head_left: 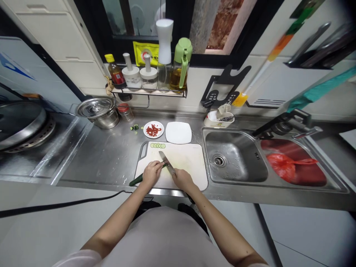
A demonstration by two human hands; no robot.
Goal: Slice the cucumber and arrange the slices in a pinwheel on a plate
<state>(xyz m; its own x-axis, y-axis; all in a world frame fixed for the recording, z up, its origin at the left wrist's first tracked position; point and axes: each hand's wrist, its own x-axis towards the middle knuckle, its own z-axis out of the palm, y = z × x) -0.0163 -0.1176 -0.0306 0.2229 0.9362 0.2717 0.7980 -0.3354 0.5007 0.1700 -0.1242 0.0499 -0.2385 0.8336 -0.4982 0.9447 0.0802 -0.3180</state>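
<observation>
My left hand (151, 173) is closed around a dark green cucumber (136, 180), which lies slanting across the near left part of the white cutting board (191, 163). Gripped by its handle in my right hand (183, 181), a kitchen knife (166, 161) points away and to the left. Its blade is right beside my left fingertips, at the cucumber's cut end; whether it touches the cucumber I cannot tell. A short row of cucumber slices (157, 145) lies at the board's far left.
Behind the board stand a plate of chopped red pieces (153, 129) and a white square plate (178, 132). Green scraps (135, 128) lie near a lidded pot (100, 111). To the right is a sink (236, 155) with a red plastic bag (282, 167) in its second basin.
</observation>
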